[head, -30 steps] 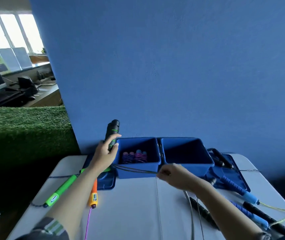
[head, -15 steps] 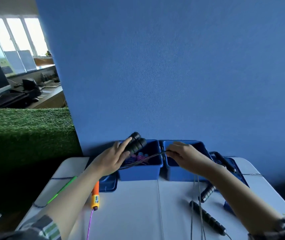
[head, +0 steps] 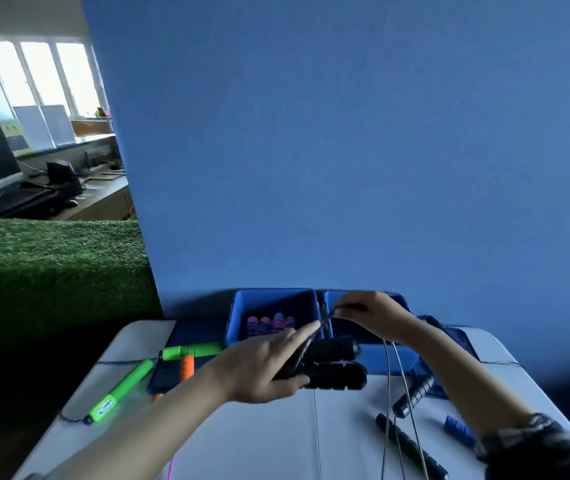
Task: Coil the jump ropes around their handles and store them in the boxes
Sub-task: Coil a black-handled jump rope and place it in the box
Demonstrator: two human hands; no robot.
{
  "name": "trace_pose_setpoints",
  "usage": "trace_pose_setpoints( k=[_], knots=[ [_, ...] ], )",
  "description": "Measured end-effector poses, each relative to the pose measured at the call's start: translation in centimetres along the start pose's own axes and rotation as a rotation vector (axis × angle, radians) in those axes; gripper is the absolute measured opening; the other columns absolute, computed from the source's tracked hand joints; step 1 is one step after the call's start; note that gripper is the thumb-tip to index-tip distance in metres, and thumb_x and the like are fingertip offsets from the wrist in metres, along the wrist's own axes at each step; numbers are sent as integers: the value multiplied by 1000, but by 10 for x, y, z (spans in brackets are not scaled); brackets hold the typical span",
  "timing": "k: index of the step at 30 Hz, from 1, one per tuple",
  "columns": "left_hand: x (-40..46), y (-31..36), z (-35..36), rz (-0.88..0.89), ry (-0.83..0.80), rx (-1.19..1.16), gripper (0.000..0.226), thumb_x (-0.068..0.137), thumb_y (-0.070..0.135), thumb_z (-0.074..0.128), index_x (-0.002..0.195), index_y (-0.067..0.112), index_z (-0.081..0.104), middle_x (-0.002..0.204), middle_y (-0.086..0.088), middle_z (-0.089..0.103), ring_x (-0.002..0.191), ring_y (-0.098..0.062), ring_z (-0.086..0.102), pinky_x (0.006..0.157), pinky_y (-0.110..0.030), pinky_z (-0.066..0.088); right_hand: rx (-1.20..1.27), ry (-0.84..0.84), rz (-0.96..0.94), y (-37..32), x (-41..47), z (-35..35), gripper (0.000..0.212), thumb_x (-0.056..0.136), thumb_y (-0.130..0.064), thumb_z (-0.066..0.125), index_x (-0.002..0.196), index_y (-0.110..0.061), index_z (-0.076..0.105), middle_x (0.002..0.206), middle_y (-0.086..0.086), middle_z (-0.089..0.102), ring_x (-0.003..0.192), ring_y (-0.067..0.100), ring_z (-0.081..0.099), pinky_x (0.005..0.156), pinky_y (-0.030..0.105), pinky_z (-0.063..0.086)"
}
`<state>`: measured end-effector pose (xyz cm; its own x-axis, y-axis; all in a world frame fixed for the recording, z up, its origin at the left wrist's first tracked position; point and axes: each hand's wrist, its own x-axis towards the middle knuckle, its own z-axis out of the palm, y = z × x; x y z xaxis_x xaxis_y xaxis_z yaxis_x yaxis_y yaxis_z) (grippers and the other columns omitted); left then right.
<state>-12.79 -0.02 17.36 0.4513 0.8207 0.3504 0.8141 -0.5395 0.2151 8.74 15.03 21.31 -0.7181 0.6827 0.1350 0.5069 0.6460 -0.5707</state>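
Note:
My left hand (head: 266,367) holds a pair of black foam jump-rope handles (head: 335,363) side by side, low over the table in front of the boxes. My right hand (head: 370,315) pinches the thin grey rope (head: 389,382) of that pair above the right blue box (head: 390,351); two strands hang from it down to the table. The left blue box (head: 238,317) holds a coiled pink and purple rope (head: 269,325).
Green handles (head: 190,349) and an orange handle (head: 186,367) lie at the left of the white table (head: 249,441). Another black-handled rope (head: 411,445) and blue handles (head: 458,427) lie at the right. A blue lid (head: 449,337) sits beside the right box. A blue wall stands behind.
My left hand has brought the black handles down and toward me, out in front of the boxes and turned level. My right hand stays over the right box with the rope.

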Motion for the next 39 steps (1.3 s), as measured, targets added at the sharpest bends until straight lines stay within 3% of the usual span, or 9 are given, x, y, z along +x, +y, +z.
trace_pose_setpoints(
  k=[3,6,8,13,19,23,28,34,39],
  knots=[
    [0,-7,0,-69,172,-22,55,98,49,36,146,26,24,115,-4,58,94,-21,59,83,-38,49,148,-27,154,12,-6,21,23,90,-9,58,93,-30,67,61,-2,57,52,0,45,54,13,36],
    [4,-7,0,-171,254,-141,49,97,44,39,142,26,38,108,6,55,92,-10,57,85,-33,46,286,-52,285,9,-10,45,37,83,14,49,69,-17,62,56,3,57,50,6,51,57,20,42],
    [8,-8,0,-209,339,-185,44,97,43,38,137,25,43,111,5,58,100,-9,58,89,-31,46,459,-81,314,-6,-16,61,33,91,4,48,63,-13,54,50,1,54,40,4,51,51,22,39],
    [18,-15,-3,-389,544,-233,49,95,44,34,126,13,56,111,2,64,102,-11,60,87,-32,48,783,-90,359,-36,-29,99,22,102,-24,37,102,-23,59,56,4,45,40,16,57,42,22,49],
    [25,-32,-5,-731,708,-84,65,87,53,23,117,7,58,107,-10,63,97,-29,60,77,-34,46,621,-45,422,-50,-36,128,26,98,-10,35,88,-9,58,49,0,47,41,20,61,49,33,54],
    [29,-35,-13,-801,786,42,59,92,45,21,109,3,58,100,-17,62,88,-38,61,68,-39,48,498,-45,350,-64,-43,135,20,97,-14,36,83,-10,50,41,1,50,39,19,59,41,28,42],
    [33,-37,-13,-950,692,107,43,101,30,22,102,2,55,98,-19,59,81,-39,61,61,-33,35,227,-90,126,-89,-51,132,31,95,-26,41,66,-17,46,54,-3,41,46,14,36,49,28,33],
    [7,-43,3,-711,458,263,40,91,31,26,94,7,58,76,-12,56,57,-34,59,44,-28,36,-86,-71,-46,-96,-38,77,24,93,-22,44,81,-9,58,75,12,62,68,30,51,61,37,42],
    [-4,-45,12,-571,383,228,55,94,40,20,121,10,59,97,-12,60,70,-31,63,53,-32,44,-193,-99,-71,-87,-30,43,20,94,-23,45,89,-14,62,82,6,65,71,24,56,66,35,47]
  ],
)
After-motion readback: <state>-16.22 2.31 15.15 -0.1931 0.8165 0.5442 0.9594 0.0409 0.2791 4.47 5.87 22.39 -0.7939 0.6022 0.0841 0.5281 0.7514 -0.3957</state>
